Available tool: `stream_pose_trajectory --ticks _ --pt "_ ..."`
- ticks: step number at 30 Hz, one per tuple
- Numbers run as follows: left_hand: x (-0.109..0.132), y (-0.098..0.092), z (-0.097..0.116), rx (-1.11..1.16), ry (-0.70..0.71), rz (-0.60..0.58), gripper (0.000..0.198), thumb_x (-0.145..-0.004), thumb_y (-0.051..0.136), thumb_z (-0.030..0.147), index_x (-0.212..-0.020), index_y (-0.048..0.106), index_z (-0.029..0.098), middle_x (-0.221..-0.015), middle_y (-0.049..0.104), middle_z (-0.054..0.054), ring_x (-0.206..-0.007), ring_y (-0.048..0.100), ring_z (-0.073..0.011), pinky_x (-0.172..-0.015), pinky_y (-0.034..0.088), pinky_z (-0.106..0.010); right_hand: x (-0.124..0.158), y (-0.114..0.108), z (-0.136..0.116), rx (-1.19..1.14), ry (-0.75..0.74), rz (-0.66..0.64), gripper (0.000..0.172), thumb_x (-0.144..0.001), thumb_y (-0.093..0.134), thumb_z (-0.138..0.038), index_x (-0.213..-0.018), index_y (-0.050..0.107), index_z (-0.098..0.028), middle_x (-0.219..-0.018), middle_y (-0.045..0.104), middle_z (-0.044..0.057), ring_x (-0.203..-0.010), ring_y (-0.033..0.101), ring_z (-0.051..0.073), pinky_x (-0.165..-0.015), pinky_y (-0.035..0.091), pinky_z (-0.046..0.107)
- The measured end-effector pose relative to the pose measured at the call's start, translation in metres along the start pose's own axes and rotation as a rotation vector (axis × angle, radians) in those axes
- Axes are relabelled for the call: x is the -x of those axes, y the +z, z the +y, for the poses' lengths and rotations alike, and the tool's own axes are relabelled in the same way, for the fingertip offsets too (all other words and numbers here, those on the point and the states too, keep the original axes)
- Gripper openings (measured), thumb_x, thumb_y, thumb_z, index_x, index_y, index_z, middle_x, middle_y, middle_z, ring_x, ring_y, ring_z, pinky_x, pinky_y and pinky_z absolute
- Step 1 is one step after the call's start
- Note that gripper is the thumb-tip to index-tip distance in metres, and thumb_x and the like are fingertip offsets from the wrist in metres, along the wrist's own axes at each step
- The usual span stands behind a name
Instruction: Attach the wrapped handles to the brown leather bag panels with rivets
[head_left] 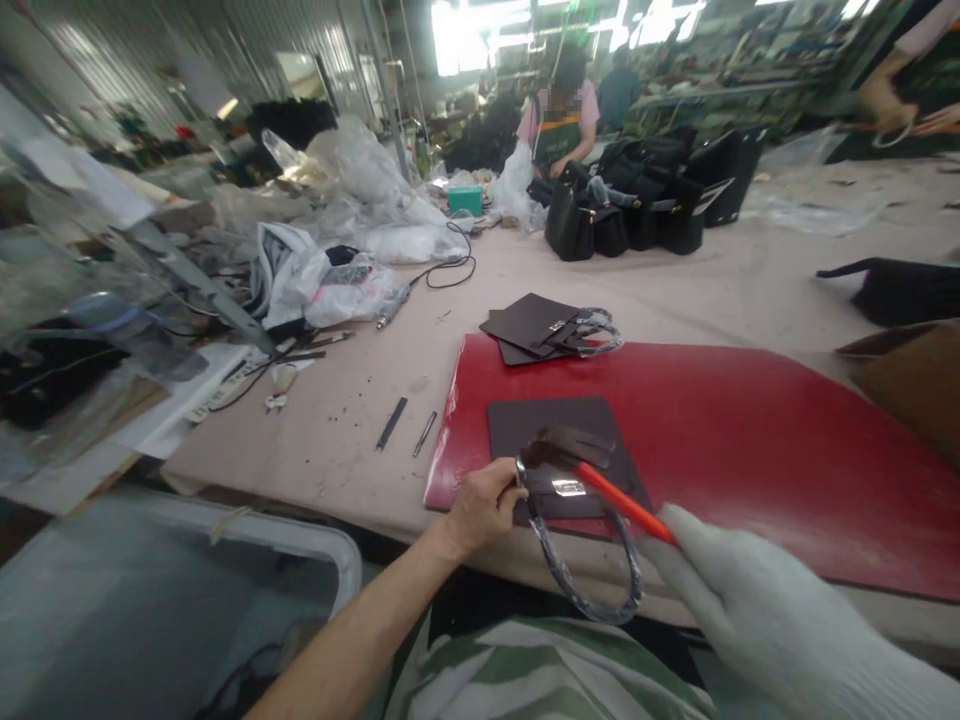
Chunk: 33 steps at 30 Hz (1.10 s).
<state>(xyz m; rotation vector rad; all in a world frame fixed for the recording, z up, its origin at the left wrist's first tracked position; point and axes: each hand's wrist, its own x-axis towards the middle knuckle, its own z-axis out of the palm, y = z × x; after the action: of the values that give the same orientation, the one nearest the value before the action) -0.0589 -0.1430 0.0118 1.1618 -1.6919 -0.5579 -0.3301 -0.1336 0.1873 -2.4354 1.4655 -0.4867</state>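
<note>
Head view, lower centre of the frame: the bare left hand (484,503) pinches the metal ring of a wrapped handle (585,580) on the dark leather panel (525,425) lying on the red mat (750,430). The gloved right hand (757,600) grips an orange-handled hammer (592,475), whose blurred head could strike the pinching fingers or mar the clasp (568,487). No writing is legible.

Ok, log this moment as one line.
left hand: pinches handle ring | right hand: gloved, holds orange-handled hammer | work: brown leather panel on red mat
</note>
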Motion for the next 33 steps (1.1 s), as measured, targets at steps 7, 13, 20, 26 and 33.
stream_pose_trajectory --ticks 7,13,20,26,33 --pt "0.001 -0.001 -0.003 -0.019 0.029 -0.023 0.017 -0.090 0.054 0.011 -0.105 0.059 0.018 -0.108 0.070 -0.010 -0.100 0.069 -0.0213 -0.087 0.057 -0.032 0.008 0.007 0.060 0.360 0.447 -0.132 0.033 -0.095 0.039 -0.050 -0.085 0.054 -0.022 -0.070 0.063 0.006 -0.063 0.062 0.024 -0.059 0.036 0.033" --pt "0.001 -0.003 -0.003 -0.107 0.121 0.004 0.022 -0.091 0.054 0.011 -0.111 0.057 0.018 -0.108 0.071 -0.010 -0.101 0.070 -0.0197 -0.087 0.059 -0.030 0.022 0.038 0.105 0.592 0.480 -0.052 0.028 -0.099 0.044 -0.032 -0.113 0.060 -0.015 -0.103 0.065 0.013 -0.085 0.063 0.028 -0.068 0.040 0.035" --pt "0.008 0.001 -0.002 -0.141 0.208 0.026 0.016 -0.093 0.053 0.011 -0.107 0.059 0.018 -0.114 0.071 -0.011 -0.108 0.069 -0.0173 -0.094 0.057 -0.029 -0.002 0.079 0.048 0.122 0.567 0.005 0.034 -0.097 0.048 -0.032 -0.122 0.061 -0.014 -0.114 0.065 0.012 -0.104 0.062 0.026 -0.090 0.045 0.035" --pt "0.007 -0.006 -0.001 0.075 -0.356 0.183 0.021 -0.096 0.056 0.036 -0.102 0.066 0.019 -0.108 0.074 -0.008 -0.104 0.070 -0.0206 -0.094 0.057 -0.035 -0.029 0.088 0.043 -0.282 0.805 -0.059 0.045 -0.083 0.063 -0.042 -0.118 0.065 -0.014 -0.107 0.070 0.013 -0.101 0.064 0.029 -0.085 0.047 0.038" --pt "-0.008 0.010 0.011 0.285 -0.415 0.196 0.028 -0.093 0.061 0.042 -0.102 0.067 0.017 -0.112 0.073 -0.011 -0.107 0.069 -0.0221 -0.099 0.054 -0.037 -0.018 0.083 0.045 -1.186 0.602 -0.065 0.047 -0.063 0.077 -0.030 -0.106 0.072 -0.012 -0.103 0.074 0.009 -0.099 0.066 0.029 -0.090 0.053 0.040"
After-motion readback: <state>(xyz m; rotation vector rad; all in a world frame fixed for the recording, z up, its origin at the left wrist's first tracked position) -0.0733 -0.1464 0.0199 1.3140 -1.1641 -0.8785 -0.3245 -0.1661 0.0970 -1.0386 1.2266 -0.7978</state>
